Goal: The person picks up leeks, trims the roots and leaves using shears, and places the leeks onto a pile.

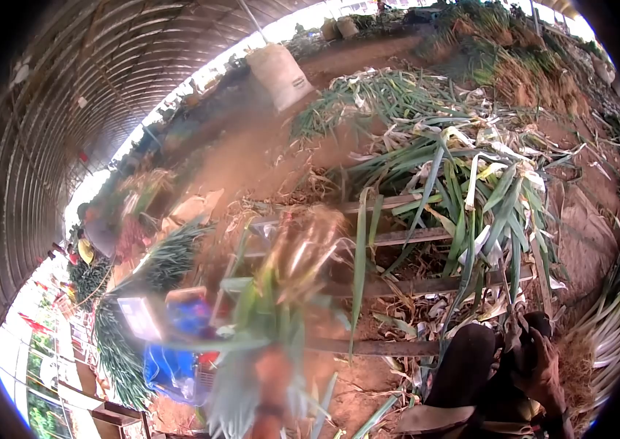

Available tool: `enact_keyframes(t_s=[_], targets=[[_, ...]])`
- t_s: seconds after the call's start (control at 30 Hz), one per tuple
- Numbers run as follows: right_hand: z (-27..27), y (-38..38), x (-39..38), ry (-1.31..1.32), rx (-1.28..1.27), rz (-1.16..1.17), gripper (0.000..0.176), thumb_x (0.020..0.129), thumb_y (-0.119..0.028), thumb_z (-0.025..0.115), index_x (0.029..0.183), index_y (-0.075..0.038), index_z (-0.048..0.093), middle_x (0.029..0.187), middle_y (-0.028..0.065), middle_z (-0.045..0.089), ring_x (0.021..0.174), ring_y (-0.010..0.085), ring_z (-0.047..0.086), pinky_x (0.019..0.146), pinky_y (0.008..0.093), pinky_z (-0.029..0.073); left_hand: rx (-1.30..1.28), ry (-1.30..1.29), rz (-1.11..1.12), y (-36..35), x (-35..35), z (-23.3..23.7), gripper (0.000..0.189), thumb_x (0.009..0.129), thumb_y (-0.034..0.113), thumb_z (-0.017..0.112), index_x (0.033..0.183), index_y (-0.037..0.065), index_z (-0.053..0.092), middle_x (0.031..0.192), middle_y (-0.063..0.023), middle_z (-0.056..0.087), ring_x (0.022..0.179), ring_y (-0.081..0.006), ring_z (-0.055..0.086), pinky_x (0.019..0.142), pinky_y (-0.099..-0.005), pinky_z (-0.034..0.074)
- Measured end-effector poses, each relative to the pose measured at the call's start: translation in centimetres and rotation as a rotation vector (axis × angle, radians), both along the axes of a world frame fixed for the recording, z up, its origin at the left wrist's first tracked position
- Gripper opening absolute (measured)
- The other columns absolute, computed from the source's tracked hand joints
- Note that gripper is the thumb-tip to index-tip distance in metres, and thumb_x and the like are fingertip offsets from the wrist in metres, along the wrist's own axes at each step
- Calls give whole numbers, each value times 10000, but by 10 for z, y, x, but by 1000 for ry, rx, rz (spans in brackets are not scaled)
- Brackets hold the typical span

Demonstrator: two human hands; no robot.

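A bunch of green onions [277, 293] is in my left hand [272, 380], closed around its leafy part. Motion blurs both the bunch and the hand. The rooted end points up and away, and the green leaves hang down toward me. My right hand [540, 369] is low at the right, beside my dark-trousered knee [463, 366]. Its fingers are bent by a dark shape, and whether they grip anything does not show clearly. Just ahead of it lies a heap of green leaves and pale peeled sheaths [485, 197] over wooden slats [416, 236].
Onions with white stalks [617, 314] lie at the far right. A blue plastic bag or crate [178, 366] and more green bundles [116, 351] are on the left. A white sack [279, 77] stands farther back. A person [105, 234] is at the left under the arched roof.
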State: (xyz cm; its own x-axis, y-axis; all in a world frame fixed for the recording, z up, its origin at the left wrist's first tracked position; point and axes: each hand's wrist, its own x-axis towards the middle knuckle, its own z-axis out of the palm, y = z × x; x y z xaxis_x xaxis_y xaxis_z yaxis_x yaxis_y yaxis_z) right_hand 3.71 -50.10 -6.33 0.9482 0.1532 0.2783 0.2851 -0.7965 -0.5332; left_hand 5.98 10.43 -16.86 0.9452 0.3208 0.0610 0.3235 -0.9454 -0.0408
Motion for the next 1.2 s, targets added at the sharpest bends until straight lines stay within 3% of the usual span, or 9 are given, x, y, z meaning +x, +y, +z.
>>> enact_keyframes(t_s=[0.27,0.4,0.53,0.6,0.63,0.73,0.83,1.0,1.2], targets=[[-4,11,9,4,-46,-18,886,602,-165,812,1371,65,435,1001,204,583,855,369,603,737,452,511,19,-6,-270,-89,-43,36,246,635,113,690,852,24,619,905,-166,636,835,-386,649,706,-490,533],[-8,12,10,85,-28,-32,934,577,-141,795,1399,63,399,1053,216,570,920,401,574,797,475,485,-2,150,-346,-115,-68,17,298,776,300,724,870,32,633,871,-169,663,759,-357,675,685,-438,555],[1,19,14,29,-102,-30,838,628,-136,797,1359,76,445,966,206,580,836,376,593,726,454,497,-325,547,-35,-125,-25,110,528,862,518,697,1027,16,690,990,-214,713,833,-346,711,728,-411,571],[0,18,14,16,-114,-34,824,632,-134,796,1351,77,453,957,207,577,835,378,590,730,454,496,-387,66,-275,-94,-14,124,509,868,517,690,1017,30,712,899,-192,723,763,-336,713,681,-416,566],[0,18,15,13,-109,-37,818,635,-135,795,1349,76,456,958,208,579,838,379,591,731,455,496,-346,-20,-127,-87,2,128,510,868,516,691,1023,31,716,911,-191,725,761,-339,713,680,-423,563],[-1,18,13,0,-98,-40,797,651,-142,795,1344,69,463,963,213,584,847,380,595,733,458,496,-94,124,213,-45,65,102,544,881,473,697,1151,1,676,995,-231,716,844,-365,708,732,-438,559],[3,17,12,0,-98,-42,770,679,-155,795,1341,64,469,971,218,591,857,384,597,733,460,497,-216,36,198,0,108,50,648,889,454,699,1282,-46,579,1032,-259,708,958,-332,705,772,-418,556],[1,10,8,38,-63,-71,773,685,-141,775,1362,45,452,1035,224,589,910,396,587,777,466,490,-1014,-72,147,56,111,-15,582,876,362,712,1213,-99,603,1041,-185,702,989,-248,651,849,-389,486],[-2,12,14,-27,-71,-71,735,702,-139,767,1338,66,462,985,223,586,853,397,582,733,468,484,-730,62,91,-1,101,21,548,788,290,747,1204,-45,627,1078,-171,705,1000,-279,644,893,-364,480]])
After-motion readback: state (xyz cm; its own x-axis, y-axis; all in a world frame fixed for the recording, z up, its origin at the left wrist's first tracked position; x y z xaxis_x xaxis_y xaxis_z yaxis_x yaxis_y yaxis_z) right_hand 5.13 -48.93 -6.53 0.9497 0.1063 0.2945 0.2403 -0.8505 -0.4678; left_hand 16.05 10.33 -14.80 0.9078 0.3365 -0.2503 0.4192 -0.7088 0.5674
